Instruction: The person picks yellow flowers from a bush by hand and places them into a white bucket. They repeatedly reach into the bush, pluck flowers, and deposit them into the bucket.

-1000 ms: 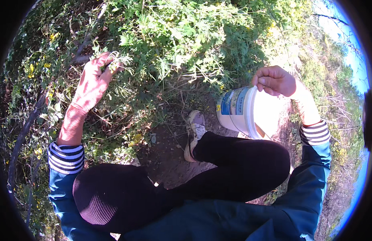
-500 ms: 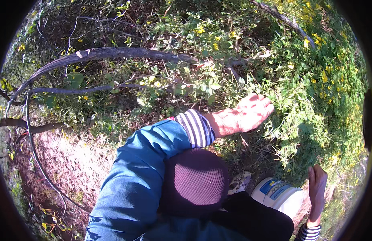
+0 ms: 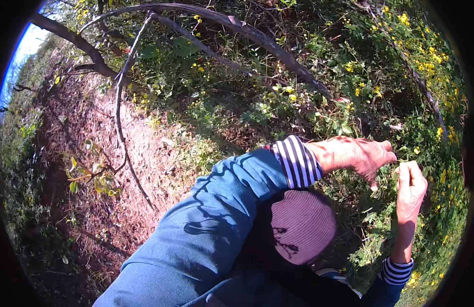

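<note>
My left hand (image 3: 362,158), at the end of a teal sleeve with a striped cuff (image 3: 296,161), reaches right over green weeds (image 3: 380,215), thumb hanging apart from the fingers, with nothing visible in it. Just below and right of its fingertips, my right hand (image 3: 411,187) is raised with finger and thumb pinched among the stems; what they hold, if anything, is too small to tell. Below my left wrist is my ribbed dark purple knee (image 3: 303,225). Low behind it a white edge (image 3: 339,279) shows, mostly hidden.
A long bare branch (image 3: 267,43) arches across the top, with a thinner twig (image 3: 119,117) hanging down over sunlit reddish soil (image 3: 129,163). A leafy sprig (image 3: 96,179) is at left. Yellow flowers (image 3: 426,66) grow among dense greenery at right.
The view has swung left onto branches and soil. My hands, wide apart a second ago, are now close together. My right hand has left the white bucket's rim, and the bucket is largely out of sight.
</note>
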